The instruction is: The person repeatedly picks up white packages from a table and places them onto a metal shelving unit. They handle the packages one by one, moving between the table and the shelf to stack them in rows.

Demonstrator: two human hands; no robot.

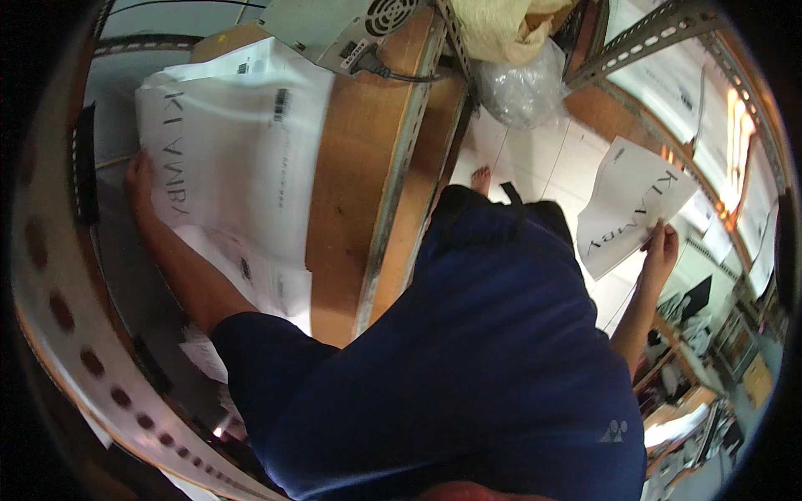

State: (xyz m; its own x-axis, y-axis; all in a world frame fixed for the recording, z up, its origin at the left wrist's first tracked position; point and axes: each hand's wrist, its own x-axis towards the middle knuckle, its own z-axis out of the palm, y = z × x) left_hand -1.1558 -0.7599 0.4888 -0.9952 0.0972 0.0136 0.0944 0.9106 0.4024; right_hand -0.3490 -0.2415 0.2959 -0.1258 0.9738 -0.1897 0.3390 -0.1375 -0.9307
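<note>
At the far left, my left hand (140,182) grips the left edge of a white printed sheet (225,150), its fingers partly hidden behind that edge. The sheet bulges a little and lies on other white sheets (288,288) on a wooden shelf (347,209). Dark lettering and a barcode are printed on it. On the right side, my right hand (662,244) pinches the lower right edge of another white printed sheet (626,204), held up above the tiled floor. Whether the sheets are paper or thin plastic, I cannot tell.
A metal box with a fan grille (388,15) and a plugged-in black cable (376,67) stands behind the left sheets. A clear plastic bag (522,88) hangs at the top middle. Perforated metal rails (643,42) frame the shelves. Cluttered shelving (693,367) is at the lower right.
</note>
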